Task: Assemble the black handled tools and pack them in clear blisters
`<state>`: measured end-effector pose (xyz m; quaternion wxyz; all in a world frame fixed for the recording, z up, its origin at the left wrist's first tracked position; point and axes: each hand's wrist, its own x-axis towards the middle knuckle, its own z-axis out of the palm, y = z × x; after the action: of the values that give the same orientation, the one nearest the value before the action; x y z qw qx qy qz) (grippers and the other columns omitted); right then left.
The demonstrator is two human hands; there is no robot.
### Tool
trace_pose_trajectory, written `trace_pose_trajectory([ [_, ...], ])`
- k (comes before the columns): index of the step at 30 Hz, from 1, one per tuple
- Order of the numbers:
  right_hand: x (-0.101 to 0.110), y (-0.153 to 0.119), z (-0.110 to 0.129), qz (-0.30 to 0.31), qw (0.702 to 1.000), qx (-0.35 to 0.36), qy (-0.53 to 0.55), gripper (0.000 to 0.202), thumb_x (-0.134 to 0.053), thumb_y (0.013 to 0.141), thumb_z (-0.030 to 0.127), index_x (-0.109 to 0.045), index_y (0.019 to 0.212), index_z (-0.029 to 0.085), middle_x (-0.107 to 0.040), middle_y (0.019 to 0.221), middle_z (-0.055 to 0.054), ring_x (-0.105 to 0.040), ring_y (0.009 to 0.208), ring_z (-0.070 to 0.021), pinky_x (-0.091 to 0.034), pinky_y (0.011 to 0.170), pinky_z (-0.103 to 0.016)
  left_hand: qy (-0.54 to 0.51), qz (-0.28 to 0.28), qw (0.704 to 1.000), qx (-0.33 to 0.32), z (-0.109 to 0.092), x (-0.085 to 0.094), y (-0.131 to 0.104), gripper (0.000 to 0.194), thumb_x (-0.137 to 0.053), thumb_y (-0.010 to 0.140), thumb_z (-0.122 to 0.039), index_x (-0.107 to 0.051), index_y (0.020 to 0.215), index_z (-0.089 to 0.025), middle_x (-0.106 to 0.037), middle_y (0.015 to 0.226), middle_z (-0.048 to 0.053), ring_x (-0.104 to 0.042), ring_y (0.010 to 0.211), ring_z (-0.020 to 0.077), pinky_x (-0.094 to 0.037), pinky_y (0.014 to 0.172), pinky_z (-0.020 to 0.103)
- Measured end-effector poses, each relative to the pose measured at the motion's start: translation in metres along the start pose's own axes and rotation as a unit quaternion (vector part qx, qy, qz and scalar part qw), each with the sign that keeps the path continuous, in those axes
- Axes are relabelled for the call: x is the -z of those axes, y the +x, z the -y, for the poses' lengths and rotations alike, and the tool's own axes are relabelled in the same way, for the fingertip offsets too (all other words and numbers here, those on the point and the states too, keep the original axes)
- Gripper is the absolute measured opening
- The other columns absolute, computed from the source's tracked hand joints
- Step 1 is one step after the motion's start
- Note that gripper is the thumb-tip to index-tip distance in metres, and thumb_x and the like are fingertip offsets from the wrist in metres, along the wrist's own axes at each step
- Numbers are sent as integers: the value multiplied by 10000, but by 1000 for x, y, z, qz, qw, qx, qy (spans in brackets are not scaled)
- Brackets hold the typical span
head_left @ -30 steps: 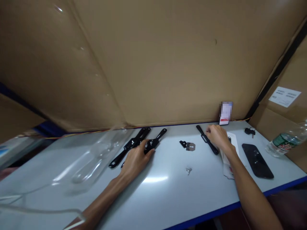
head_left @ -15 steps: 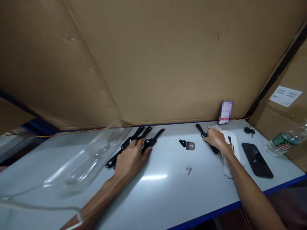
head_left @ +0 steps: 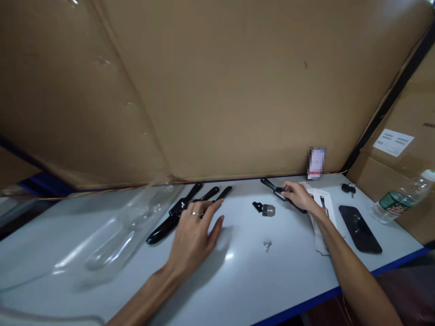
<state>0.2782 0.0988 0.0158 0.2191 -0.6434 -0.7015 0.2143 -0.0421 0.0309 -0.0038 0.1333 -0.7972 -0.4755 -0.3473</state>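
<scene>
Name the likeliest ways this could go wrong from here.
The small screws lie loose on the smooth table, so a sweep of either arm might scatter them. The left hand is over closely bunched black tools and could knock them together. The right hand grips another black tool above the table near the flat metal blade, which a careless swing might push aside.
</scene>
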Motion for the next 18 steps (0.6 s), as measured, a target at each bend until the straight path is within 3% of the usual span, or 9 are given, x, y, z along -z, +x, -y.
trace_pose_trajectory([
  [3, 1, -13, 24, 79, 991, 80, 69, 173, -560, 916, 257, -687, 1021, 203, -637, 669, 39, -559, 529, -119, -362, 569, -224, -51, -6, 998, -44, -18, 2, -6, 359, -500, 962, -222, -562, 1310, -165, -618, 1132, 141, -576, 1030, 273, -468, 863, 400],
  [6, -8, -31, 51, 117, 984, 133, 0, 114, -656, 870, 221, -737, 949, 227, -658, 676, 29, -554, 597, -121, -318, 593, -230, -66, 17, 995, -66, -35, 4, -11, 362, -498, 969, -229, -553, 1320, -159, -623, 1192, 156, -562, 1115, 289, -458, 900, 410],
  [9, -23, -49, 75, 119, 970, 200, -78, 107, -695, 855, 206, -754, 929, 256, -699, 736, 7, -582, 675, -142, -294, 618, -248, -89, 109, 989, -40, -46, 4, -15, 315, -479, 985, -303, -606, 1243, -175, -677, 1073, 139, -602, 1021, 292, -459, 836, 401],
  [12, -34, -63, 91, 118, 952, 265, -95, 96, -672, 887, 217, -743, 938, 257, -708, 756, 2, -596, 698, -153, -322, 646, -262, -176, 245, 951, 67, -49, 3, -18, 278, -433, 999, -356, -633, 1107, -197, -658, 751, 52, -590, 677, 215, -400, 633, 305],
  [14, -35, -67, 95, 78, 951, 294, -62, 104, -646, 908, 216, -732, 957, 249, -714, 823, -7, -614, 751, -160, -375, 693, -273, -269, 285, 907, 152, -48, 0, -17, 267, -424, 994, -384, -615, 963, -201, -581, 631, 4, -509, 549, 162, -328, 559, 265],
  [16, -32, -65, 95, -30, 955, 295, 1, 129, -605, 937, 225, -720, 993, 237, -711, 945, -37, -631, 862, -179, -425, 769, -298, -378, 273, 854, 231, -44, -3, -15, 309, -454, 968, -444, -539, 798, -201, -500, 582, -23, -442, 503, 124, -292, 518, 241],
  [18, -25, -58, 88, -164, 950, 261, 49, 147, -567, 955, 228, -706, 998, 215, -692, 1000, -62, -627, 938, -197, -447, 821, -321, -481, 253, 779, 313, -39, -6, -12, 368, -495, 928, -522, -441, 730, -216, -407, 536, -58, -350, 447, 92, -253, 457, 219],
])
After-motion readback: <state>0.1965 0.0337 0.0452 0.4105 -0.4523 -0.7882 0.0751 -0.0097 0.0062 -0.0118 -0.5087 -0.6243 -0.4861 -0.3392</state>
